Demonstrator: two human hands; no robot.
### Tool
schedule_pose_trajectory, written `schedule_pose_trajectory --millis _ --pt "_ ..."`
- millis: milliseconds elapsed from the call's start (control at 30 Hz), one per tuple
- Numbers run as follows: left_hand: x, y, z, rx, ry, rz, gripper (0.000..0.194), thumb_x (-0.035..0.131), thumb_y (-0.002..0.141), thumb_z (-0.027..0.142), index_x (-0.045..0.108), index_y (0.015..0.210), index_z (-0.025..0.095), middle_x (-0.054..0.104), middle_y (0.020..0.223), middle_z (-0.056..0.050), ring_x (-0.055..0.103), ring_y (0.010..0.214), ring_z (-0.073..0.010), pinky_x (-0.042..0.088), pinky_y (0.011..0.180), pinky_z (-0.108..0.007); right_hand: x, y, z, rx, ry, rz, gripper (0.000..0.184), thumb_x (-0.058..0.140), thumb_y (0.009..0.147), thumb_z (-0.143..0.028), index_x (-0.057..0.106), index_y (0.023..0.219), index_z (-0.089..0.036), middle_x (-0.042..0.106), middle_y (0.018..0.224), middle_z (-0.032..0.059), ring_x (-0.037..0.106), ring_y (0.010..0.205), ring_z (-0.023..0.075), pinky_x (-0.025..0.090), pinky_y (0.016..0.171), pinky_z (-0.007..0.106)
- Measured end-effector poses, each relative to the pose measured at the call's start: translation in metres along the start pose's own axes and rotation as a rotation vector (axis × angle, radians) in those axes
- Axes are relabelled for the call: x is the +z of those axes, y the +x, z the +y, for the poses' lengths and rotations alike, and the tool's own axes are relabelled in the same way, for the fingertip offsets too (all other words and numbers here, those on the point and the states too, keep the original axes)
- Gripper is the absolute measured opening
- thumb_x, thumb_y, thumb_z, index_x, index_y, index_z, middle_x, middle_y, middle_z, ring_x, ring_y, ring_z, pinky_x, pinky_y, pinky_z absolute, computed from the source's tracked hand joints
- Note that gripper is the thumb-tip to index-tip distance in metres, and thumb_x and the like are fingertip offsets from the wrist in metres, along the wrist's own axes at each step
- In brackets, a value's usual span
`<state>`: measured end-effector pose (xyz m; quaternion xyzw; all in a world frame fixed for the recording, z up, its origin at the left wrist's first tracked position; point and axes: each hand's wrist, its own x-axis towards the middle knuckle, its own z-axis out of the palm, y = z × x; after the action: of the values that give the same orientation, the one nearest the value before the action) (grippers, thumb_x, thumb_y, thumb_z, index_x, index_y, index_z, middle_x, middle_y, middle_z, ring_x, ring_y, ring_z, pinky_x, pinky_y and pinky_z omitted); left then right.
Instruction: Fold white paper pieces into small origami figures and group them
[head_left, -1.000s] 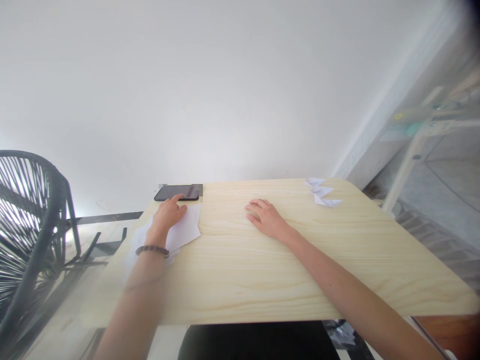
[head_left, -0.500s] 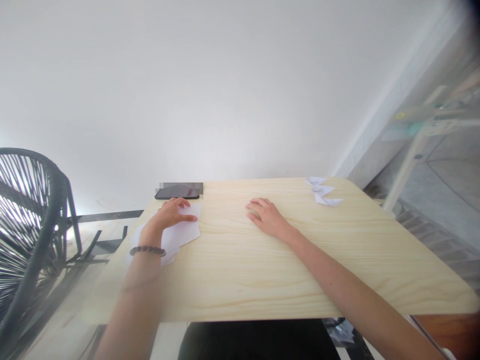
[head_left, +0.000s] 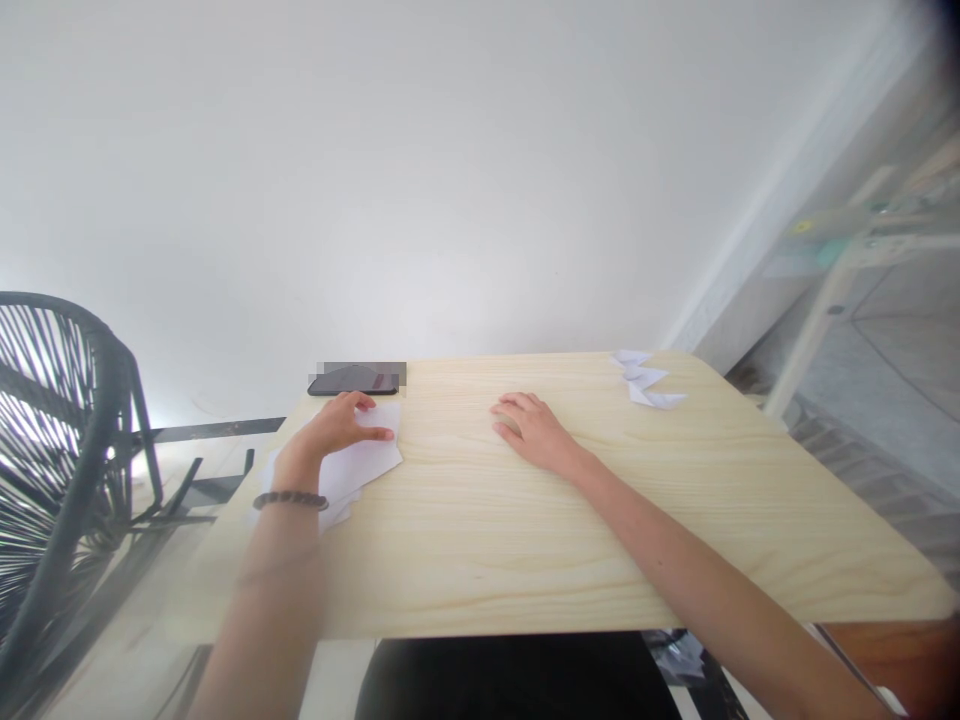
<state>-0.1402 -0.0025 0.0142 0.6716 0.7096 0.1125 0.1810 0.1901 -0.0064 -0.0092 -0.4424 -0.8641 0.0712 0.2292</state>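
On the left of the table, my left hand point(head_left: 341, 425) rests over several loose sheets of white paper point(head_left: 364, 465), thumb held apart from the curved fingers. The sheets lie in an uneven pile, partly covered by that hand and wrist. My right hand point(head_left: 534, 430) lies on the bare wood near the middle, fingers loosely stretched and nothing visible in them. At the far right, three folded white paper pieces point(head_left: 646, 382) with pointed ends stand in a row, overlapping in view.
A dark phone point(head_left: 352, 380) lies at the table's back left, partly blurred out. The pale wooden table point(head_left: 480, 560) meets a white wall point(head_left: 480, 180). A dark woven chair point(head_left: 67, 450) stands to the left, and a white metal frame point(head_left: 817, 300) to the right.
My left hand has shifted very slightly left over the paper. My right hand stays where it was, and the view has tilted a touch.
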Motion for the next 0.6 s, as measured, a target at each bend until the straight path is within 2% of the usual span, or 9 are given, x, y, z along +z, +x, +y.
schedule_pose_trajectory --millis 133,233,333,500,600 --pt "-0.001 -0.001 0.001 -0.018 0.012 -0.026 0.071 0.064 0.043 0.060 0.048 0.098 0.020 0.051 0.107 -0.009 0.047 0.099 -0.0270 0.040 0.077 -0.033 0.000 0.000 0.000 0.003 0.000 -0.003 0.031 0.041 0.082 -0.030 0.054 0.108 -0.021 0.049 0.113 0.0070 0.041 0.104 0.0195 0.032 0.091 0.035" --pt "-0.003 -0.002 0.004 -0.053 -0.031 -0.057 0.068 0.063 0.045 0.059 0.049 0.099 0.021 0.053 0.106 -0.008 0.051 0.094 -0.0254 0.041 0.074 -0.032 0.000 0.001 0.000 0.002 0.003 -0.005 0.031 0.041 0.082 -0.030 0.054 0.108 -0.021 0.049 0.113 0.0071 0.041 0.104 0.0197 0.032 0.091 0.035" --pt "-0.005 -0.005 0.008 -0.061 -0.031 -0.037 0.064 0.063 0.045 0.059 0.051 0.096 0.021 0.055 0.103 -0.008 0.052 0.092 -0.0252 0.041 0.072 -0.031 0.000 0.000 0.001 0.001 0.004 0.002 0.031 0.041 0.082 -0.031 0.054 0.108 -0.021 0.049 0.112 0.0070 0.041 0.103 0.0196 0.032 0.091 0.035" --pt "-0.012 -0.010 0.021 0.033 -0.049 0.025 0.051 0.060 0.053 0.059 0.057 0.089 0.023 0.059 0.093 -0.005 0.054 0.087 -0.0231 0.041 0.070 -0.028 0.000 0.000 0.001 0.000 0.000 0.006 0.031 0.040 0.082 -0.031 0.054 0.108 -0.021 0.050 0.113 0.0069 0.041 0.104 0.0198 0.033 0.090 0.036" --pt "-0.016 -0.015 0.030 0.070 -0.049 0.067 0.042 0.056 0.058 0.058 0.061 0.081 0.023 0.059 0.080 -0.002 0.054 0.076 -0.0208 0.039 0.060 -0.026 0.000 0.000 0.001 0.001 0.002 0.004 0.031 0.040 0.082 -0.031 0.054 0.109 -0.021 0.050 0.113 0.0069 0.042 0.104 0.0197 0.033 0.090 0.036"
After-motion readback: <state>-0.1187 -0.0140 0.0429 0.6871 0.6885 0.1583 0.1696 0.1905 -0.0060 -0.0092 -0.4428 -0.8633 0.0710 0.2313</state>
